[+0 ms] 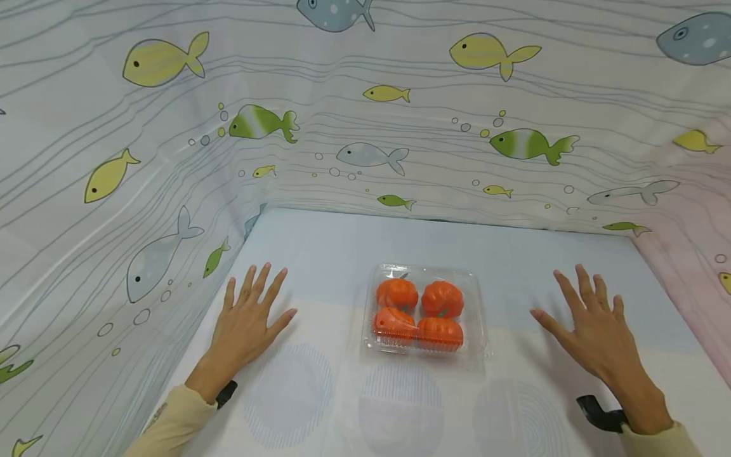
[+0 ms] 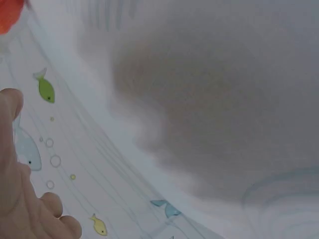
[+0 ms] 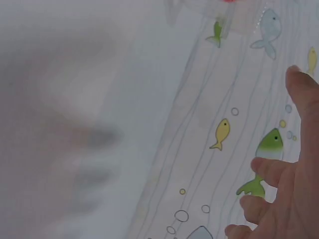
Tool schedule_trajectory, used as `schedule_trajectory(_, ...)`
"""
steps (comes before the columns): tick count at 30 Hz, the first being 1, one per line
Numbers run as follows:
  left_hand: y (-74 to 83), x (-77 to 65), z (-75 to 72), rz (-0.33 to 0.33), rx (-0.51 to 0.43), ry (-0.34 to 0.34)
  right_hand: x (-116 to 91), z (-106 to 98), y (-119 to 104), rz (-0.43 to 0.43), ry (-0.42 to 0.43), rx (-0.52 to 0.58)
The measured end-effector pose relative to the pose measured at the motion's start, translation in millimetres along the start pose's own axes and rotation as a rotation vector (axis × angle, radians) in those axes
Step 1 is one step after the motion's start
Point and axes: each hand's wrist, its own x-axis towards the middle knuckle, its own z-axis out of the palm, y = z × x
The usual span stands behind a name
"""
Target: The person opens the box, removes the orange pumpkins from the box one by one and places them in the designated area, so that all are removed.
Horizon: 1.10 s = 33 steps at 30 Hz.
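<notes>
the likeliest trouble lies with the clear plastic box (image 1: 475,308) in the middle of the counter (image 1: 320,254), between the two hands and apart from both. its walls look thin, so a hard squeeze from the sides could buckle them. if the lid is only loosely fastened, and the glare makes that impossible to tell, lifting by the top could spring it open and let the four orange pumpkin-shaped pieces (image 1: 442,298) roll out. a push from one side alone would probably slide the box, since nothing seems to brace it.

the left grip (image 1: 247,324) lies to the left of the box, palm down, fingers fanned toward the far side and thumb angled right, holding nothing. the right grip (image 1: 596,336) mirrors it on the right, fingers spread and unclenched, thumb pointing left toward the box, likewise without a load. both forearms come in from the near corners; a black band (image 1: 599,416) at the right wrist juts out and could snag the box's rim if that arm swept low.
</notes>
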Motion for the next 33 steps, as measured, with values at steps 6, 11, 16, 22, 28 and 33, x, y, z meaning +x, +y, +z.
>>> schedule_trajectory(6,7.9,2.4,1.9,0.018,-0.098,-0.004,1.6,1.8,-14.5,0.027,-0.043,0.091)
schedule_trajectory(11,17.3,5.7,3.3,0.030,-0.219,-0.042,2.7,6.5,-27.7,-0.009,0.045,0.150)
schedule_trajectory(16,27.5,4.4,4.2,-0.002,-0.421,-0.070,5.1,13.7,-40.6,-0.074,0.157,0.186)
schedule_trajectory(22,40.9,4.8,8.8,-0.007,-0.628,-0.015,8.4,21.3,-52.4,-0.146,0.244,0.189)
schedule_trajectory(28,51.7,8.6,11.7,-0.024,-0.778,-0.002,12.8,25.5,-66.5,-0.211,0.250,0.194)
schedule_trajectory(33,64.1,10.7,11.6,-0.073,-0.875,-0.095,16.8,28.1,-79.6,-0.241,0.206,0.195)
